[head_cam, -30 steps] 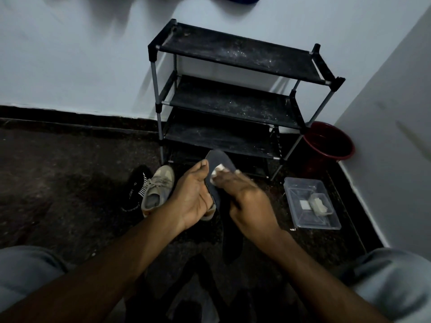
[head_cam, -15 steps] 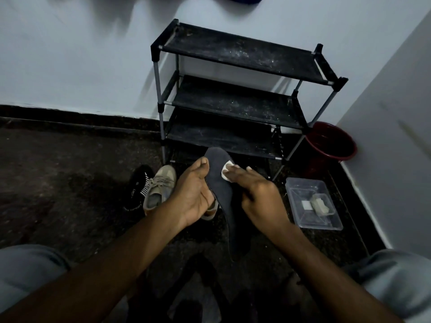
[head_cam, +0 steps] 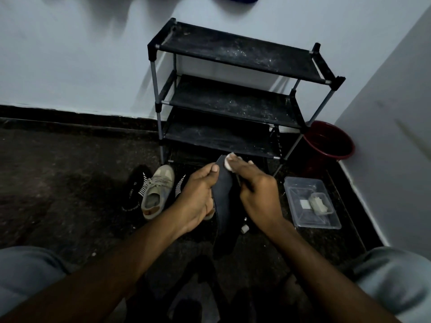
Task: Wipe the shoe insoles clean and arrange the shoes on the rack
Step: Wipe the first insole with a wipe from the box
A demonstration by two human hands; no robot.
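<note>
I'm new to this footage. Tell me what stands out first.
At centre, the left hand holds a dark insole while the right hand presses a white wipe to its top end. Behind stands a dusty black rack, shelves bare, with a red bucket to its right.

Dark insole [head_cam: 224, 197], white wipe [head_cam: 228, 162], beige sneaker [head_cam: 158, 191], black shoe with white stripes [head_cam: 137, 191], black rack [head_cam: 235, 54], dark red bucket [head_cam: 331, 145], clear container [head_cam: 311, 203]

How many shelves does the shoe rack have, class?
3. The top shelf is highest, the middle shelf sits below it, and the bottom shelf is nearest the floor. All are bare of shoes; a lower tier may be hidden in shadow.
</note>
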